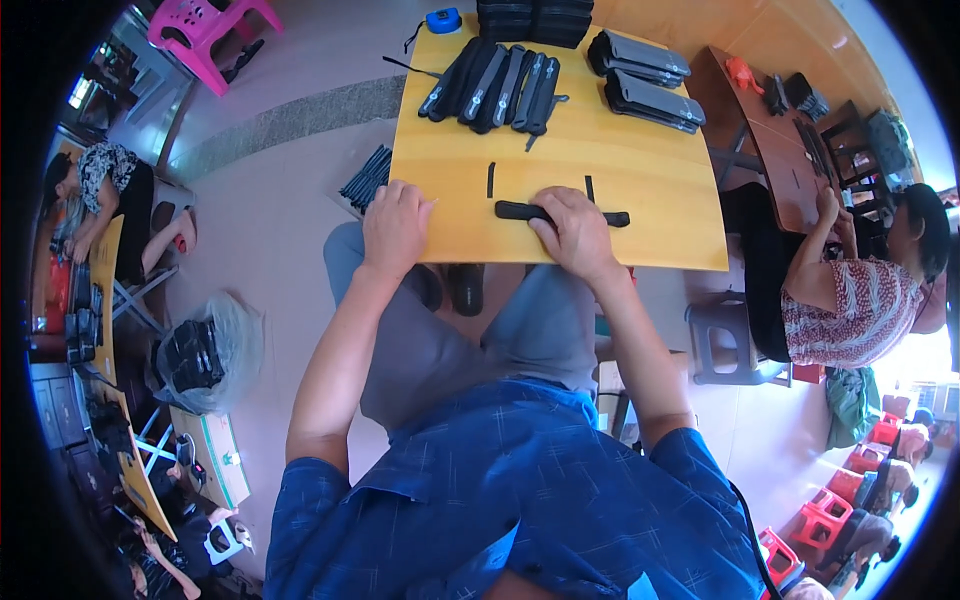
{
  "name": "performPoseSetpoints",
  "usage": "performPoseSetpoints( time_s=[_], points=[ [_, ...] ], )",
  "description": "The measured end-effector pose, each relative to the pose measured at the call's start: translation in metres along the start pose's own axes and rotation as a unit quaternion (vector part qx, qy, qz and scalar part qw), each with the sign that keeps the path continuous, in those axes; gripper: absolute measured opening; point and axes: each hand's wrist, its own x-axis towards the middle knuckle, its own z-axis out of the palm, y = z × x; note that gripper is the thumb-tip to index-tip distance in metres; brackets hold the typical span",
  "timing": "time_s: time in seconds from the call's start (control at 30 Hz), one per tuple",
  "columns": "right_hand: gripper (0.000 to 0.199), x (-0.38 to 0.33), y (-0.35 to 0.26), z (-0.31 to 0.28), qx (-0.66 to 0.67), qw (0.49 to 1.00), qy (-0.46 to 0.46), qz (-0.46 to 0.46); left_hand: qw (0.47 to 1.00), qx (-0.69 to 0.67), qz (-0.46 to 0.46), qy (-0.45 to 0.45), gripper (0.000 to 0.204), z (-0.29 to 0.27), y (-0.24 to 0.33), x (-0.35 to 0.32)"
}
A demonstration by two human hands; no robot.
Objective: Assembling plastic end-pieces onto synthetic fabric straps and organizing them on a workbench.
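Note:
Across the near part of the yellow wooden table [450, 170] lies a slim black padded strip [513, 211] with rounded ends. My right hand [575, 228] is closed over its middle, hiding that part; both ends stick out at the sides. My left hand [396, 228] rests at the table's left edge with bent fingers and the thumb held apart, and nothing shows in it. Just beyond the strip, two short black marks [491, 180] run lengthwise on the tabletop. Farther back lies a row of black and grey padded strips [495, 88].
More grey and black strips are stacked at the back right [655, 100], beside a black pile [535, 20]. A blue tape measure [443, 20] sits at the far left corner. Dark strips [367, 180] lie left of the table. People work at side tables; a pink chair [205, 35] stands far left.

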Motion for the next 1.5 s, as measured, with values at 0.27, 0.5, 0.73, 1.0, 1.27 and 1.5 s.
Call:
performPoseSetpoints(
  time_s=[0.27, 0.5, 0.73, 1.0, 1.27, 1.5],
  points=[
    [0.035, 0.008, -0.045, -0.036, -0.007, 0.997, 0.074, -0.015, 0.999, -0.036, -0.008, 0.037, 0.013, -0.003, -0.002, -0.013],
    [0.011, 0.039, -0.191, -0.153, 0.671, 0.730, 0.089, -0.094, 0.997, -0.031, -0.019, 0.067, 0.012, -0.007, -0.004, -0.024],
    [0.010, 0.012, -0.211, -0.173, 0.683, 0.719, 0.087, -0.099, 0.995, -0.031, -0.094, 0.028, 0.016, -0.012, -0.012, -0.027],
    [0.010, 0.015, -0.176, -0.211, 0.695, 0.706, 0.077, -0.112, 0.994, -0.024, -0.108, -0.011, 0.015, -0.017, -0.011, -0.041],
    [0.012, 0.032, -0.135, -0.251, 0.700, 0.700, 0.037, -0.136, 0.989, -0.028, -0.147, -0.014, 0.010, -0.024, -0.013, -0.046],
    [0.016, 0.050, -0.233, -0.218, 0.694, 0.699, 0.001, -0.172, 0.983, -0.096, -0.155, 0.001, 0.014, -0.019, -0.021, -0.055]
  ],
)
